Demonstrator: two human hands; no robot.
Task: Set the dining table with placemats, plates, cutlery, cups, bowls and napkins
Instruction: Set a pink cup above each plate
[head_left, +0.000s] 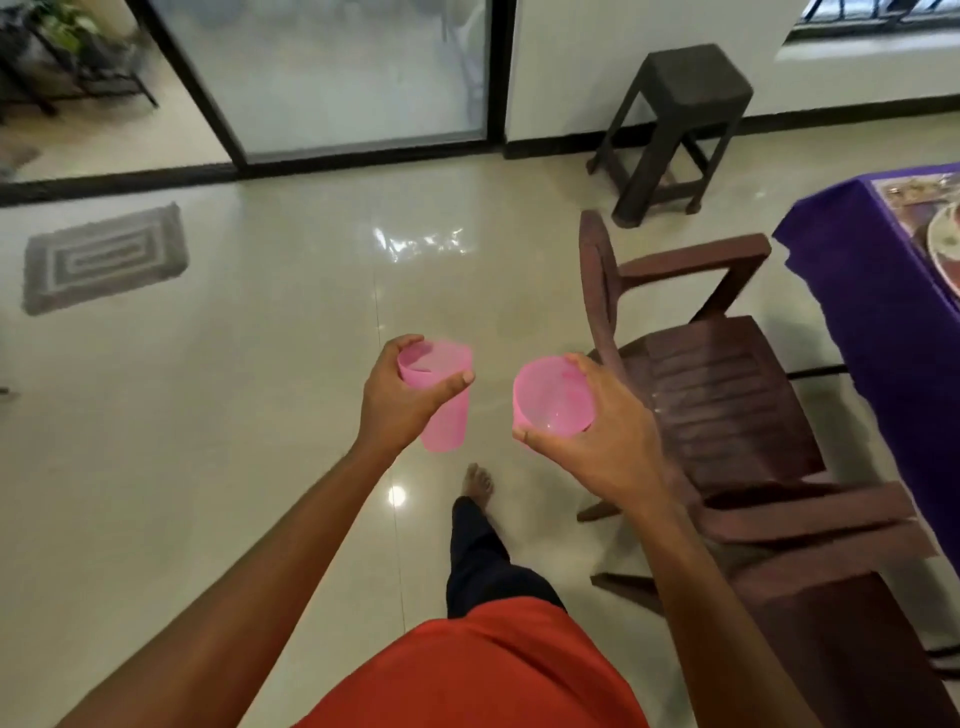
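Pink translucent plastic cup (444, 421) hangs upright at frame centre, the left hand (400, 400) gripping it round the rim. Just right of it, a second pink plastic cup (553, 397), mouth tipped toward the camera, is clasped by the right hand (608, 436). The purple-clothed dining table (852, 291) lies at the right edge, nearer the right hand, past a brown plastic chair (727, 395). Most of the table is cut off, and only a blurred placemat (896, 195) and plate (946, 244) show.

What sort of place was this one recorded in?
Probably a home dining area: a purple-clothed table with a plate on it, brown chairs beside it, and a glass sliding door.
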